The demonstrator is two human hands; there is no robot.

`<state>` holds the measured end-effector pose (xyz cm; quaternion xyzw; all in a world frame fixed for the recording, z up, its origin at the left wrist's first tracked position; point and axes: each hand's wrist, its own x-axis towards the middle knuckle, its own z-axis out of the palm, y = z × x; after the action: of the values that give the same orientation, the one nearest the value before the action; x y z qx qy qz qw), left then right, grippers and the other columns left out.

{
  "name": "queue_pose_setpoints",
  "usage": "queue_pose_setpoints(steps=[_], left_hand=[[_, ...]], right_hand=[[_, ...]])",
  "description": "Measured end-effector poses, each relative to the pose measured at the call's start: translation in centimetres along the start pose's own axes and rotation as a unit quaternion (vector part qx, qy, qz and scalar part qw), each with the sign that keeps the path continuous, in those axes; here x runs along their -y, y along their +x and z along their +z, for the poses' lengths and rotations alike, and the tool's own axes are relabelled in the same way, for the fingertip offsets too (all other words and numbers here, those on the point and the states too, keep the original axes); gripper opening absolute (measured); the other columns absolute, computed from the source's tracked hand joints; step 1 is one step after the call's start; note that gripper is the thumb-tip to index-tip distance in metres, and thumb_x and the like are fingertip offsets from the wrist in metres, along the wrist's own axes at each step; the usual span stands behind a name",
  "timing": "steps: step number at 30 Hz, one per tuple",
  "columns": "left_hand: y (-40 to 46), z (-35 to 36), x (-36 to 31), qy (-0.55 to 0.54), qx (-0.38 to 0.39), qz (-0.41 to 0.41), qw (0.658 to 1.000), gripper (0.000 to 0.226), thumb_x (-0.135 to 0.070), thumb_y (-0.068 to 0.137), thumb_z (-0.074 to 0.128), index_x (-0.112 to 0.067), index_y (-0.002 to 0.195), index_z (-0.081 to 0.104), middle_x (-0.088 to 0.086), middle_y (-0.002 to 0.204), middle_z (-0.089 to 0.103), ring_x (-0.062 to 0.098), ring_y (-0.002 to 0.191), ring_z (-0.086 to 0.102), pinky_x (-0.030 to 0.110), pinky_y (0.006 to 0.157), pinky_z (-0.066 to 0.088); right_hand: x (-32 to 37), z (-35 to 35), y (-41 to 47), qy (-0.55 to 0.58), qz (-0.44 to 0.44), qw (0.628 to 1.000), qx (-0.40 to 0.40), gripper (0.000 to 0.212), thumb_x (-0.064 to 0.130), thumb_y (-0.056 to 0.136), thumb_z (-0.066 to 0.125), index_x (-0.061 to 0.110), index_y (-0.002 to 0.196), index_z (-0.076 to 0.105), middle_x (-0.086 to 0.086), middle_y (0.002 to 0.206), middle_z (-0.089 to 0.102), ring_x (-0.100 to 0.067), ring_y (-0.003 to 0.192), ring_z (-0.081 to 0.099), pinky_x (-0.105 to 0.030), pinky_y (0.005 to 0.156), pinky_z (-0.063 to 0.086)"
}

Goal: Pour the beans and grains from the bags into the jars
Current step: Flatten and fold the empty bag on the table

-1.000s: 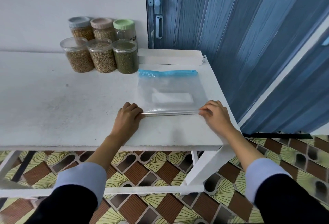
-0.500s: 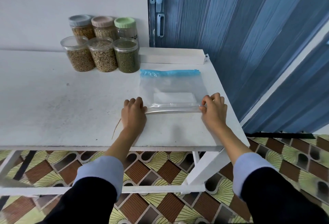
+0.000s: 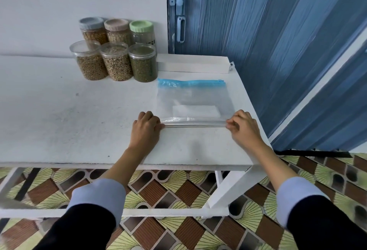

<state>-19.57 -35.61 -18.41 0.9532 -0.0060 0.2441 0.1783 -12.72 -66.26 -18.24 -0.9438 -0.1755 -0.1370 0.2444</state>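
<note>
The empty clear bag (image 3: 193, 101) lies flat on the white bench (image 3: 69, 114), its near edge rolled a little further from the bench's front edge than 0.5 s ago. The left hand (image 3: 146, 128) curls its fingers (image 3: 148, 115) over the roll's left end; the right hand (image 3: 243, 126) pinches the right end. 6 jars (image 3: 117, 51) stand well beyond the left fingers, by the wall.

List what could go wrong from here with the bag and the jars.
1. The empty bag lies close to the table's right edge; the roll that both hands pinch could spring open or slide off.
2. The three front jars have no lids; a knock might spill them.
</note>
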Motion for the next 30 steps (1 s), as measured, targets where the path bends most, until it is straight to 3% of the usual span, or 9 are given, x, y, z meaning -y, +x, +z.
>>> queue_pose_setpoints(steps=[6,9,12,15,19,24,27,30], left_hand=[[1.1,-0.6,-0.1,-0.103,0.039,-0.123,0.986,0.021,-0.022,0.089,0.064,-0.003,0.086,0.072,0.007,0.082,0.054,0.025,0.088,0.049,0.036,0.073,0.043],[1.9,-0.4,-0.4,-0.103,0.082,-0.187,0.974,0.027,-0.028,0.092,0.059,-0.004,0.089,0.071,0.005,0.090,0.050,0.026,0.096,0.049,0.033,0.078,0.039],[2.5,-0.2,-1.1,-0.073,0.082,-0.216,0.970,0.022,-0.029,0.089,0.062,-0.008,0.094,0.067,0.006,0.110,0.044,0.027,0.107,0.046,0.037,0.083,0.041],[2.5,-0.2,-1.6,-0.060,0.063,-0.200,0.976,0.027,-0.024,0.087,0.064,-0.013,0.110,0.055,0.011,0.123,0.038,0.028,0.111,0.041,0.040,0.088,0.041],[2.5,0.3,-0.9,-0.035,0.040,-0.092,0.994,0.012,-0.010,0.084,0.066,0.003,0.083,0.065,0.014,0.097,0.053,0.032,0.094,0.048,0.044,0.073,0.044],[2.1,0.0,0.2,-0.024,0.024,0.012,0.999,0.024,-0.015,0.079,0.074,0.001,0.063,0.064,0.011,0.070,0.058,0.032,0.069,0.054,0.040,0.056,0.047],[1.5,-0.3,0.9,-0.018,0.049,0.047,0.998,0.021,-0.019,0.075,0.079,-0.002,0.071,0.067,0.009,0.077,0.059,0.028,0.072,0.054,0.039,0.058,0.049],[1.4,-0.4,0.9,-0.045,0.049,0.024,0.997,0.014,-0.014,0.081,0.073,-0.001,0.078,0.069,0.009,0.082,0.058,0.028,0.078,0.053,0.042,0.065,0.049]], right_hand=[[-0.4,-0.3,-0.4,0.013,-0.014,1.000,-0.011,0.006,0.011,0.087,0.066,0.010,0.081,0.070,0.002,0.086,0.057,-0.019,0.087,0.051,-0.029,0.077,0.029],[0.2,0.1,0.8,0.042,0.062,0.997,-0.019,0.014,0.010,0.088,0.063,0.009,0.076,0.070,0.004,0.084,0.054,-0.017,0.089,0.043,-0.035,0.081,0.036],[0.8,0.2,2.2,0.075,0.140,0.987,0.000,0.009,0.012,0.087,0.066,0.011,0.079,0.070,0.003,0.091,0.049,-0.016,0.097,0.039,-0.035,0.086,0.038],[1.1,0.3,2.5,0.060,0.146,0.987,-0.014,0.006,0.011,0.084,0.067,0.015,0.087,0.062,0.002,0.099,0.044,-0.016,0.098,0.037,-0.034,0.083,0.035],[1.0,0.8,2.3,-0.014,0.063,0.997,-0.035,0.009,0.004,0.083,0.065,0.008,0.076,0.061,-0.002,0.087,0.056,-0.025,0.089,0.046,-0.032,0.070,0.026],[-0.1,0.6,0.9,0.022,-0.007,0.998,-0.058,0.005,0.014,0.079,0.075,0.011,0.079,0.071,0.001,0.085,0.063,-0.023,0.086,0.052,-0.032,0.072,0.032],[-0.4,0.6,0.6,0.016,-0.017,0.999,-0.038,0.011,0.012,0.079,0.075,0.007,0.089,0.072,-0.001,0.091,0.063,-0.023,0.090,0.051,-0.036,0.076,0.039],[-0.3,0.3,0.8,0.037,-0.004,0.999,-0.030,0.007,0.009,0.081,0.073,0.007,0.088,0.073,0.001,0.087,0.061,-0.019,0.088,0.048,-0.039,0.079,0.044]])
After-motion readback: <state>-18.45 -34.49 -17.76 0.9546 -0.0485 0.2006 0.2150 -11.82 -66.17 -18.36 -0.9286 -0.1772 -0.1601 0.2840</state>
